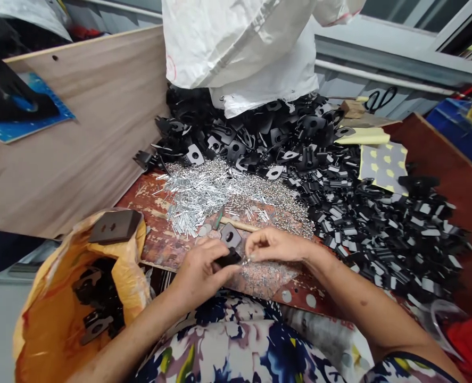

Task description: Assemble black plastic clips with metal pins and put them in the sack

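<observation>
My left hand is closed around a black plastic clip part, its thumb and fingers gripping the sides. Just right of it, my right hand pinches a small shiny metal piece at the clip's edge; whether this is a pin or a spring is too small to tell. A grey-black plate with a round hole shows just beyond the left fingers. Behind the hands lie a heap of thin silver pins and a spread of tiny springs or rings.
Black plastic parts are piled at the back under a white sack. Smaller black clips cover the right side. At left, an orange bag holds finished-looking black clips beside a wooden board. Scissors lie back right.
</observation>
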`<action>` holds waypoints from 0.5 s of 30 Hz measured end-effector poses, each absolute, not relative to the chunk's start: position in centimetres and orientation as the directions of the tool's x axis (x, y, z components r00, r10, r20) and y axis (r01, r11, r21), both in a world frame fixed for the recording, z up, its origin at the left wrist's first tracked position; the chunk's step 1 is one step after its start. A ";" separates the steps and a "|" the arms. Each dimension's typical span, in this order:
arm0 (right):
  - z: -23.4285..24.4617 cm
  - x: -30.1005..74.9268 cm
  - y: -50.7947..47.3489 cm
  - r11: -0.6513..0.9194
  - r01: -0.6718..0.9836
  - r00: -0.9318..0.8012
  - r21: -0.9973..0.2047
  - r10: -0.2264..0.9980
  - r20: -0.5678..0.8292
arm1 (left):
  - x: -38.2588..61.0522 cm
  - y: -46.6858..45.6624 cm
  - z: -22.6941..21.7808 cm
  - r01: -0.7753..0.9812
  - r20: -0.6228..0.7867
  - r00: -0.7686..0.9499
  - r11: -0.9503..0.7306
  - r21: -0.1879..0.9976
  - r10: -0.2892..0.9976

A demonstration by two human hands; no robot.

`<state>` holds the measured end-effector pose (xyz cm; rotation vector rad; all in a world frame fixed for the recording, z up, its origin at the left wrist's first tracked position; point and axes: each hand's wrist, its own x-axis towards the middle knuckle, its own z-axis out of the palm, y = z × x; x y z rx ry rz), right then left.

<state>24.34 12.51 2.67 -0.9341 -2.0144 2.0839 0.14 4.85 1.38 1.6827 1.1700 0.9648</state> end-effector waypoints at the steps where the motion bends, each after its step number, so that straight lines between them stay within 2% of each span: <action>1: 2.5 23.9 12.0 -0.162 0.347 -0.823 -0.924 0.420 -0.383 | 0.4 4.9 1.7 0.344 0.138 0.340 -0.259 0.903 0.930; 3: 2.1 23.2 11.2 -0.189 0.367 -0.839 -0.911 0.356 -0.412 | 0.9 4.7 2.2 0.382 0.139 0.435 -0.322 0.866 0.889; 6: 1.8 23.0 11.2 -0.138 0.398 -0.833 -0.907 0.359 -0.420 | 1.1 4.3 2.2 0.392 0.135 0.449 -0.330 0.858 0.883; 8: 1.9 23.6 12.2 -0.081 0.418 -0.800 -0.905 0.439 -0.409 | 0.8 4.1 1.9 0.399 0.137 0.396 -0.304 0.865 0.908; 10: 2.0 24.5 13.8 0.077 0.496 -0.696 -0.865 0.631 -0.343 | 0.2 4.1 1.4 0.376 0.104 0.305 -0.219 0.900 0.947; 11: 2.0 25.0 14.8 0.216 0.585 -0.624 -0.781 0.736 -0.263 | -0.1 4.2 1.1 0.337 0.066 0.254 -0.152 0.929 0.965; 12: 1.9 25.4 15.8 0.349 0.682 -0.565 -0.643 0.810 -0.159 | -0.4 4.2 0.8 0.278 0.015 0.207 -0.073 0.958 0.978; 14: 1.4 25.8 17.4 0.514 0.798 -0.538 -0.314 0.843 0.014 | -0.7 4.3 0.3 0.118 -0.113 0.134 0.097 0.988 0.984; 15: 1.0 25.9 17.9 0.554 0.806 -0.558 -0.207 0.829 0.045 | -0.8 4.3 0.1 0.037 -0.174 0.108 0.171 0.985 0.979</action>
